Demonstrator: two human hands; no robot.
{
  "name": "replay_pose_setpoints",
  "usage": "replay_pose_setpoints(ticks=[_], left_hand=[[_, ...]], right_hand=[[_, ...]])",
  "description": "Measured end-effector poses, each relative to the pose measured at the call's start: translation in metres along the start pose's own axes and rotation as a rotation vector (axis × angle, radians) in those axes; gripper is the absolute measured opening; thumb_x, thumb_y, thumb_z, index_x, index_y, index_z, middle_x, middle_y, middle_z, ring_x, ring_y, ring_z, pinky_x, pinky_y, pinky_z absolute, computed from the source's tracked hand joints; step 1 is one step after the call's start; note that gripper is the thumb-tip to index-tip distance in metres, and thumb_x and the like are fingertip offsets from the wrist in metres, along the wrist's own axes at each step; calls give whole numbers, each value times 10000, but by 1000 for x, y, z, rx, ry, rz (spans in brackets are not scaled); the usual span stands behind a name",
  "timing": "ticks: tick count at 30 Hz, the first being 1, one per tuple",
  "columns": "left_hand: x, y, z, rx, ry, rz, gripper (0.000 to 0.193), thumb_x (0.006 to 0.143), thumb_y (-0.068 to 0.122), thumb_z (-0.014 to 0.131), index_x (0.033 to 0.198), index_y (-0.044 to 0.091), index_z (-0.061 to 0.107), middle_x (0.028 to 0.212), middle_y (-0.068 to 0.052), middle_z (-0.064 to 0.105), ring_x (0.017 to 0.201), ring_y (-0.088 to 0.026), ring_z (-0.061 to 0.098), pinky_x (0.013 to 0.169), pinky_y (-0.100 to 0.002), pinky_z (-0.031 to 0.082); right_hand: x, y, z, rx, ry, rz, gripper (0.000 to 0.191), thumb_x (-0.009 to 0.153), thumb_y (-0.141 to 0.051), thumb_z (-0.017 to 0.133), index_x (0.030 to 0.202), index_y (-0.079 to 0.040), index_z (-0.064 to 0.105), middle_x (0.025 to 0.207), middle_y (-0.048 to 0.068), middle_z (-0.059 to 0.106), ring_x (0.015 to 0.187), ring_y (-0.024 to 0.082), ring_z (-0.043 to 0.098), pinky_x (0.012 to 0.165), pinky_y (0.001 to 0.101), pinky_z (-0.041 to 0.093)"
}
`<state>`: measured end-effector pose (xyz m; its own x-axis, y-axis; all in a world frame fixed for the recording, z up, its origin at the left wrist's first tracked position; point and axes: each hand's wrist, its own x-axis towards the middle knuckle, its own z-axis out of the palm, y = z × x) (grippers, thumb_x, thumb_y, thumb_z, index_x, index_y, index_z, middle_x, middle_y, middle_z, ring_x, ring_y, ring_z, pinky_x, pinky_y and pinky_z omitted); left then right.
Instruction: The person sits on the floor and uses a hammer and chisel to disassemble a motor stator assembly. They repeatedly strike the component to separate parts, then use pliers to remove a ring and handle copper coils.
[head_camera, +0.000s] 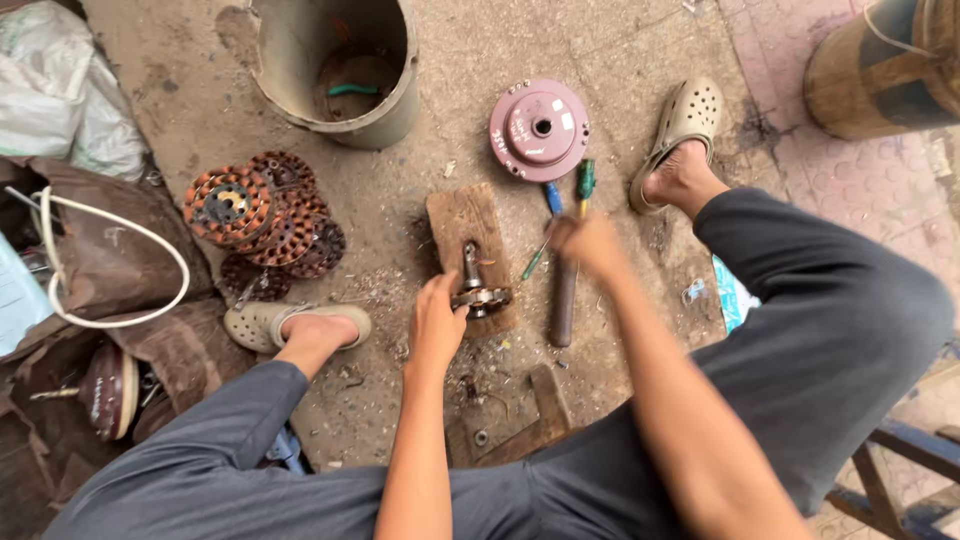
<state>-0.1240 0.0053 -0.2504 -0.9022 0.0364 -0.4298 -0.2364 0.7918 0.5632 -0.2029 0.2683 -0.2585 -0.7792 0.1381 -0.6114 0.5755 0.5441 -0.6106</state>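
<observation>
From my remote seat I saw the left hand (437, 322) closed around the rim of a small toothed gear on a short shaft (476, 285), which lay on a wooden block (462, 222) on the dusty concrete floor (450, 60). The right hand (588, 243) hung at about two o'clock from that gear, over a long dark metal rod (565, 300); it was blurred, so I could not tell whether its fingers were gripping anything, though it seemed loosely curled. Just past it, at twelve o'clock, lay a blue-handled screwdriver (551, 198) and a green-handled screwdriver (585, 180). Farther on at twelve sat a round maroon hub (539, 129), and at eleven o'clock a battered bucket (395, 115). A pile of rusty perforated discs (262, 215) lay at nine to ten o'clock from the block. Both feet wore beige clogs, the left clog (255, 325) near the discs, the right clog (685, 120) beside the hub.
</observation>
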Motion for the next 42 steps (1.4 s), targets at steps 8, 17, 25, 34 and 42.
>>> replay_pose_setpoints(ticks=[8,17,25,34,42], left_hand=[[3,-69,82,-78,-20,-29,428,873,40,728,1290,59,635,1328,-170,641,1244,-374,589,1051,-458,491],[4,-40,56,-55,26,108,347,866,53,748,1205,5,686,1128,-216,709,1054,-404,669,910,-476,541],[6,-35,40,-352,84,-14,531,749,26,817,1254,-14,657,1153,-241,707,1071,-395,694,920,-457,540],[-3,-26,39,-107,45,32,394,906,60,723,1297,47,675,1234,-194,697,1088,-409,692,914,-463,564],[0,-31,42,27,30,96,397,934,25,655,1330,39,644,1299,-181,685,1041,-392,717,885,-468,600]], right_hand=[[-70,4,87,-537,-208,-328,552,810,-267,822,1269,-62,596,1179,198,659,1064,407,659,872,497,544],[-75,-6,92,-312,-18,-393,303,897,-107,697,1194,-58,665,1104,206,689,1002,439,661,843,511,531],[-76,-20,82,-210,-83,-430,296,835,-78,752,1122,-25,698,1006,218,714,950,431,679,821,486,535],[-82,-21,96,41,40,-219,352,829,-61,785,1172,-32,707,1028,207,750,975,339,748,844,404,566],[-80,-25,89,73,25,-237,389,813,-29,810,1191,-19,717,1051,206,757,981,282,765,863,376,570]])
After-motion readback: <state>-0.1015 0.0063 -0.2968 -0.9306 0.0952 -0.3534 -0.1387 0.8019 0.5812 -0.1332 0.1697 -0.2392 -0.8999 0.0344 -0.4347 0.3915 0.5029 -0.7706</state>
